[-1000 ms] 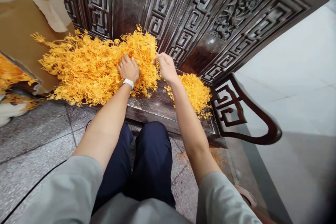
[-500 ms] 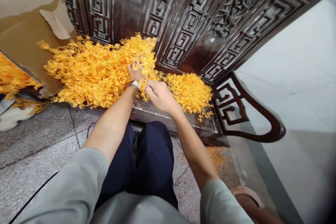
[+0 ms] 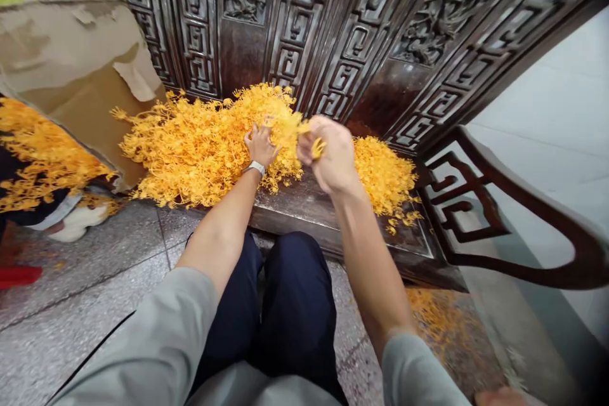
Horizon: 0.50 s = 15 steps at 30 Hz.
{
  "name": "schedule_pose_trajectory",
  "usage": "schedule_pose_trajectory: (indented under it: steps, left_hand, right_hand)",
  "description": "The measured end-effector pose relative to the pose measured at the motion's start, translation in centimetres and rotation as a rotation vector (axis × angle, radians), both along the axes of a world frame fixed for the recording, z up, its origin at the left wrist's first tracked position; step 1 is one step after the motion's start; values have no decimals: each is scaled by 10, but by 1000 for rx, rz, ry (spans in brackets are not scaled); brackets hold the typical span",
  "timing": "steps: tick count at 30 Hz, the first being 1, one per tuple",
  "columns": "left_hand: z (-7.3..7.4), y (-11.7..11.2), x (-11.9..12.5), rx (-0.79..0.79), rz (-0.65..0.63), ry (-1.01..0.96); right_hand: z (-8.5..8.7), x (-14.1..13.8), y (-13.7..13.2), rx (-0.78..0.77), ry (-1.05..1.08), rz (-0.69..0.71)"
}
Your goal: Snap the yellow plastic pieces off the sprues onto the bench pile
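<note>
My left hand (image 3: 261,146) on big pile (image 3: 190,149), fingers apart | right hand (image 3: 332,151) beside it, clamped on sprig (image 3: 318,149) | likely untangling; next needs gentleness

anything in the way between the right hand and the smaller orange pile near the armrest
Nothing visible: the right hand appears just left of the smaller orange pile, with no object between. The armrest stands on the pile's far side, the left hand at the larger pile.
</note>
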<state>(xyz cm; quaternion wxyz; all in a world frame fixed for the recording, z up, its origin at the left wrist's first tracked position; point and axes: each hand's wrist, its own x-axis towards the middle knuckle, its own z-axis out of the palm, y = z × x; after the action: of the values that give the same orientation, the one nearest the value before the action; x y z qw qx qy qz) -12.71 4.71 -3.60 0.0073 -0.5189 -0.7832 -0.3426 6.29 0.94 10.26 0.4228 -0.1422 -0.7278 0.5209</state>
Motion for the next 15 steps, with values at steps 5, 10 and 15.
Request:
schedule_pose_trajectory:
  steps: [5, 10, 15]
  left_hand:
    - [-1, 6, 5, -1, 66, 90]
    - [-1, 7, 19, 20, 68, -5]
    - [-6, 2, 25, 28, 52, -45]
  right_hand:
    - [36, -13, 59, 63, -8, -111]
    - [54, -20, 92, 204, -54, -97]
    - [66, -23, 99, 223, -98, -78]
